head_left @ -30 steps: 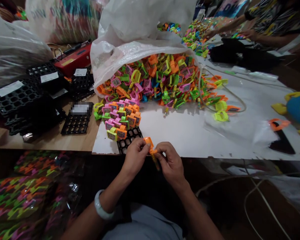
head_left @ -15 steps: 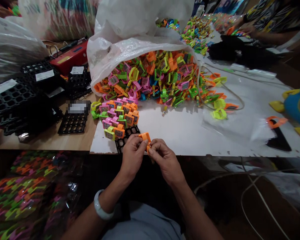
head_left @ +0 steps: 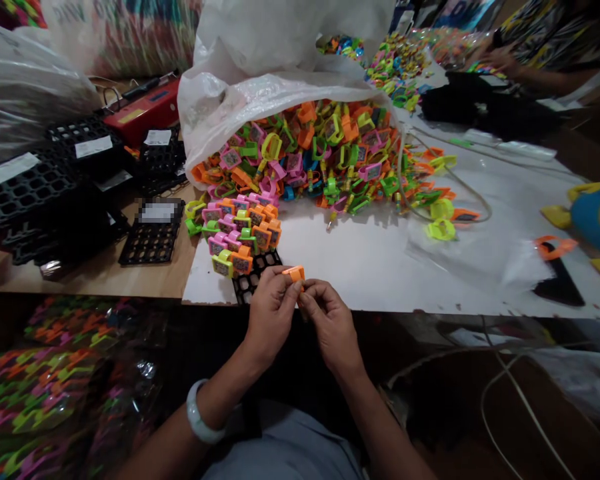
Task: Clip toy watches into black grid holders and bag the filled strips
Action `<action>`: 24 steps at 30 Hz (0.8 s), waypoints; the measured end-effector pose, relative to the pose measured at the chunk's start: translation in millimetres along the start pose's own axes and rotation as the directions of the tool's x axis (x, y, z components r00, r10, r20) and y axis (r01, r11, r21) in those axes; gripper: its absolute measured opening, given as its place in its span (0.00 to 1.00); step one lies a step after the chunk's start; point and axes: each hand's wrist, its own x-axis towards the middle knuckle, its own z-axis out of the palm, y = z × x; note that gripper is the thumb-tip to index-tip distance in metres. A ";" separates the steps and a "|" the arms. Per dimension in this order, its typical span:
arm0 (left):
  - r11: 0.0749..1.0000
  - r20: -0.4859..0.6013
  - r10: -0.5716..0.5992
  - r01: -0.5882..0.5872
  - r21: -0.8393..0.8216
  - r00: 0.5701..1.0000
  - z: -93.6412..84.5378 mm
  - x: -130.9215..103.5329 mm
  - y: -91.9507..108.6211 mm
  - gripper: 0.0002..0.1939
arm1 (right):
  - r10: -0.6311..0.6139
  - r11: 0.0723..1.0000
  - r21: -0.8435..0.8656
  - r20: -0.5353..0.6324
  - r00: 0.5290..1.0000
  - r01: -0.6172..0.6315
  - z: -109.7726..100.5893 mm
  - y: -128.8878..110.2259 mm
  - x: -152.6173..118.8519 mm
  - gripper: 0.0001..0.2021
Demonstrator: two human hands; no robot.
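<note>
Between my two hands, over the table's front edge, is an orange plastic toy watch (head_left: 294, 273). My left hand (head_left: 273, 307) pinches it from the left. The fingertips of my right hand (head_left: 330, 320) are closed on its lower end; my fingers hide most of that part. Just left and beyond lies a black grid tray (head_left: 245, 285), partly covered by my left hand. Rows of pink, green, yellow and orange toy watches (head_left: 241, 233) stand in its far part, while the near cells show bare.
A white sack (head_left: 290, 87) spills a heap of toy watches (head_left: 325, 153). Stacked black trays (head_left: 30, 187) and a red device (head_left: 145, 113) stand left. Bagged filled trays (head_left: 45, 387) lie below. A cable (head_left: 480, 193) loops rightward. Another person's arm (head_left: 525, 73) is far right.
The orange toy watch has tilted and turned slightly between my fingers, and my right fingertips have closed nearer to my left. The whole view has shifted slightly.
</note>
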 end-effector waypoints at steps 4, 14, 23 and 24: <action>1.000 -0.005 0.015 -0.015 -0.002 1.000 1.4 -2.1 0.7 0.09 | -0.099 0.987 -0.133 -0.041 0.994 0.092 -0.9 3.4 -4.2 0.10; 1.000 0.039 -0.018 0.018 -0.001 0.999 5.8 -9.9 5.6 0.12 | -0.259 0.917 -0.336 -0.100 0.961 0.213 -2.2 12.1 3.5 0.16; 0.994 -0.038 -0.087 0.085 -0.062 0.995 1.9 -3.1 -10.0 0.12 | -0.084 0.847 -0.517 0.100 0.992 0.123 -26.1 7.5 -5.5 0.14; 0.996 -0.058 -0.080 0.077 -0.048 0.995 3.2 -3.6 -13.8 0.11 | -0.119 0.778 -0.602 0.139 0.983 0.180 -26.8 8.2 -6.4 0.11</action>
